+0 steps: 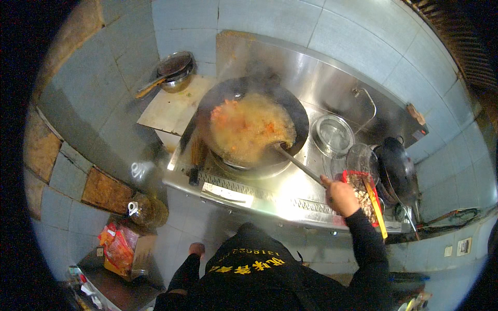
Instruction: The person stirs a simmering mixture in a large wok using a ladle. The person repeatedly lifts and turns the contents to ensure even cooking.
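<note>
A large black wok [301,124] sits on the stainless-steel stove, steam rising from it. Bubbling, yellowish liquid [249,128] fills much of it, with orange-red pieces [223,110] gathered at the left. My right hand [341,196] grips the handle of a long metal wok utensil [299,165], index finger laid along it. The utensil's head is in the wok near its lower right rim; steam and liquid hide its exact shape. My left hand [197,249] hangs low beside my apron, away from the stove, its fingers not clearly seen.
Right of the wok stand a steel pot [333,136], a red-rimmed basket [358,182] of pale pieces with a yellow-handled tool [375,206], and a dark pan [397,163]. A strainer over a bowl [177,68] is at left. Below are a large oil jug [151,210] and a cardboard box [142,252].
</note>
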Tool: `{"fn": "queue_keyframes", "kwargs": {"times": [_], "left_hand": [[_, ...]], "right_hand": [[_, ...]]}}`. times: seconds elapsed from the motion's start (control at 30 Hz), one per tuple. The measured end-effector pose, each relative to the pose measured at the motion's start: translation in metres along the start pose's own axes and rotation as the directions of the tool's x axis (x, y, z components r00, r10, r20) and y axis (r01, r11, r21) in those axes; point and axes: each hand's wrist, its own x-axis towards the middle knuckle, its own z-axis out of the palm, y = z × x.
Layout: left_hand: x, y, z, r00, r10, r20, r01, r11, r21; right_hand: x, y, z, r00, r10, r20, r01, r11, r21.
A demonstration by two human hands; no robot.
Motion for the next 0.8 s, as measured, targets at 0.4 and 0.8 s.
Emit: {"fn": "queue_keyframes", "kwargs": {"times": [0.4, 0.8], "left_hand": [[-0.004, 0.016, -0.031, 0.998, 0.054, -0.040, -0.055, 0.998, -0.041], [-0.014, 0.037, -0.036, 0.999, -0.036, 0.005, 0.036, 0.999, -0.026]], "right_hand": [[0.070, -0.031, 0.124, 0.955, 0.189, -0.228, 0.007, 0.755, 0.655], [0.074, -0.020, 0.076, 0.927, 0.082, -0.366, 0.195, 0.728, 0.658]]}}
